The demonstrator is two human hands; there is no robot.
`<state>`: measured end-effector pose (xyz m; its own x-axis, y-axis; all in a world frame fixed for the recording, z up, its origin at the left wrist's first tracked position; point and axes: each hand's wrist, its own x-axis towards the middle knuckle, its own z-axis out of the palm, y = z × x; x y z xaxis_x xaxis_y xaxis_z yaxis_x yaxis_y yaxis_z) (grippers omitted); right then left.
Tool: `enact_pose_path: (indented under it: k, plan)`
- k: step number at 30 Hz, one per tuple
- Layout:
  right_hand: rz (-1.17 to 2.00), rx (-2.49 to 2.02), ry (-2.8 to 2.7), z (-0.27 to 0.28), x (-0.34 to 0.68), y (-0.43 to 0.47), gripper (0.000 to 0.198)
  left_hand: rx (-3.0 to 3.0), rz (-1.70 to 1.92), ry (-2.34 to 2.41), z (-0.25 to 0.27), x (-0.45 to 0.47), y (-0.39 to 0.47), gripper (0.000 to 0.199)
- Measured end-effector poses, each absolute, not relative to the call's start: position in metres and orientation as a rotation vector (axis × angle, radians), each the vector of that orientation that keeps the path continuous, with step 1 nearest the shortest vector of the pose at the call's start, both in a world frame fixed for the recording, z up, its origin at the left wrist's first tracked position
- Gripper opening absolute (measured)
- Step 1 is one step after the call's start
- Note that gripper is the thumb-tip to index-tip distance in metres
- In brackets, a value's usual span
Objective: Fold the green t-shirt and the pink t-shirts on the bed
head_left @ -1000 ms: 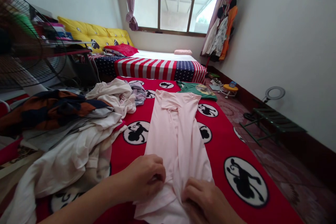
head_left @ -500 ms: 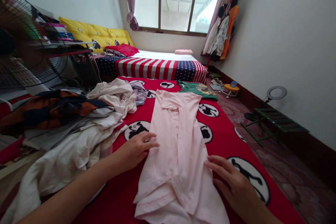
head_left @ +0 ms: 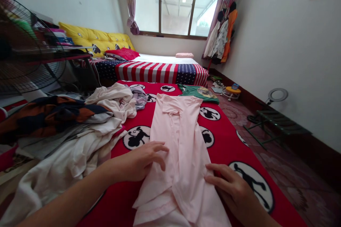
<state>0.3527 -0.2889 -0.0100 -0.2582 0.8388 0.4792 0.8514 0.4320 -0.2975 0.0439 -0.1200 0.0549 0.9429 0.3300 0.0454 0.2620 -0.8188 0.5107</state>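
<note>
A pale pink garment [head_left: 177,142] lies stretched lengthwise on a red cover [head_left: 122,198] printed with black figures in white circles. Its sides are folded inward, and its near end runs out of view at the bottom. My left hand [head_left: 142,159] is over the garment's left edge, fingers bent and apart, holding nothing. At the right edge, my right hand [head_left: 231,186] touches the cloth with its fingers spread. A green printed shirt [head_left: 197,92] lies flat beyond the garment's far end.
Left of the garment is a heap of cream clothes [head_left: 80,149] with an orange and navy cloth [head_left: 53,115]. A fan [head_left: 32,53] stands at far left. Behind is a bed [head_left: 157,72] with a striped cover. On the right are a folding stool [head_left: 277,122] and a yellow stool [head_left: 233,90].
My left hand has moved right and slightly nearer, farther over the pink garment. My right hand has shifted slightly left along its edge. The view has tilted a little.
</note>
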Motion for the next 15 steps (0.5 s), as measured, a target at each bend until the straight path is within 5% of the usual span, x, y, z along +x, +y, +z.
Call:
enact_pose_path:
  k: [5, 12, 15]
  plan:
    - [-0.022, -1.432, -2.095, -0.006, 0.348, -0.287, 0.024, 2.354, 0.382, 0.645, 0.053, 0.088, -0.098, 0.034]
    - [-0.073, -1.406, -2.068, -0.008, 0.342, -0.287, 0.024, 2.272, 0.631, 1.005, 0.019, 0.171, -0.057, 0.046]
    - [-0.073, -1.412, -2.059, -0.009, 0.342, -0.29, 0.023, 2.256, 0.671, 1.063, 0.012, 0.184, -0.053, 0.033]
